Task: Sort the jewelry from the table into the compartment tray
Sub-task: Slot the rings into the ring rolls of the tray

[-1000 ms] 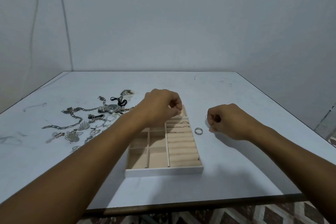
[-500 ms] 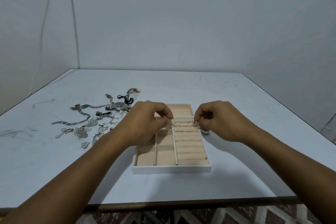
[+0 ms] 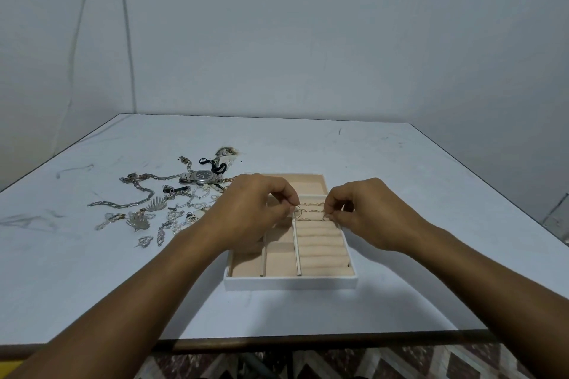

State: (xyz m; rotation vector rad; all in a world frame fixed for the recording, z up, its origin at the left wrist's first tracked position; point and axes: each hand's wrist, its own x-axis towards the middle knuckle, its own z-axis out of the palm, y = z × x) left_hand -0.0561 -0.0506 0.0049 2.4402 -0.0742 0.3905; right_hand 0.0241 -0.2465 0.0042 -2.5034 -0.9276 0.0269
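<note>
1. Head view: my left hand [image 3: 255, 209] pinches a thin ring [image 3: 298, 212], my right hand [image 3: 366, 212] a second ring [image 3: 325, 218], over the tray's [image 3: 291, 281] ring rolls.
2. Missing the slot, either may spring loose.
3. My left forearm may sweep the jewelry pile [image 3: 172, 200].

White tray [image 3: 291, 281], beige compartments; rings [image 3: 314, 204] in far roll slots; silver jewelry [image 3: 172, 203] scattered left.

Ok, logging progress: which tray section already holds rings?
The ribbed roll section on the tray's right: thin rings sit in its far slots. The plain compartments in view look bare.
</note>
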